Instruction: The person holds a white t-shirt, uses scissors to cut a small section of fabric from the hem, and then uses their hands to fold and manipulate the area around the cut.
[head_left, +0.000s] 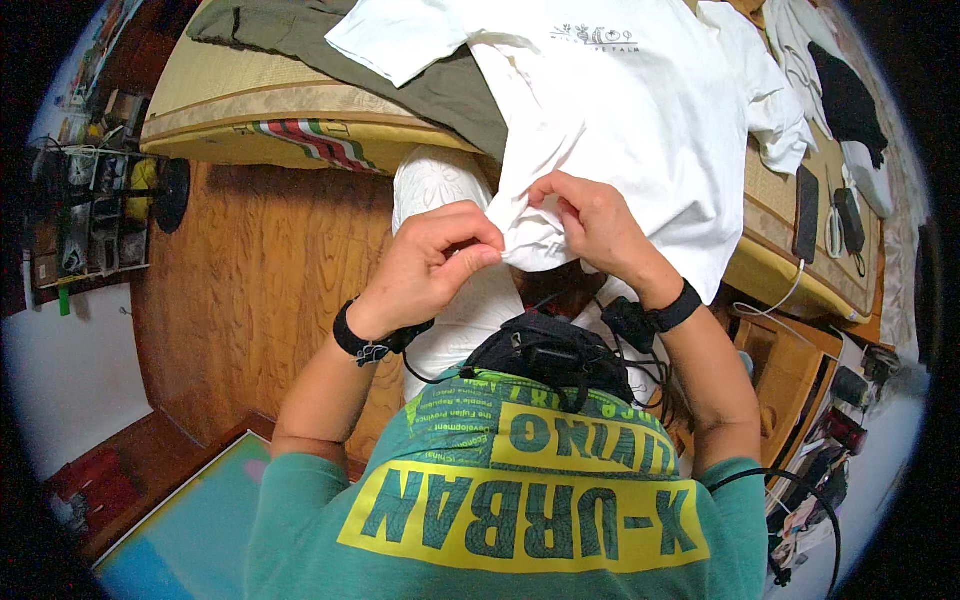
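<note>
White T-shirt (630, 130) — partly out of frame

Bright light washes the white shirt (640, 140) pale; edges bend into black corners.

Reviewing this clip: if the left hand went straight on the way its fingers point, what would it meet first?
The left hand would first meet the white T-shirt, whose edge is already at its fingertips; beyond that, probably the right hand, though depth is unclear.
</note>
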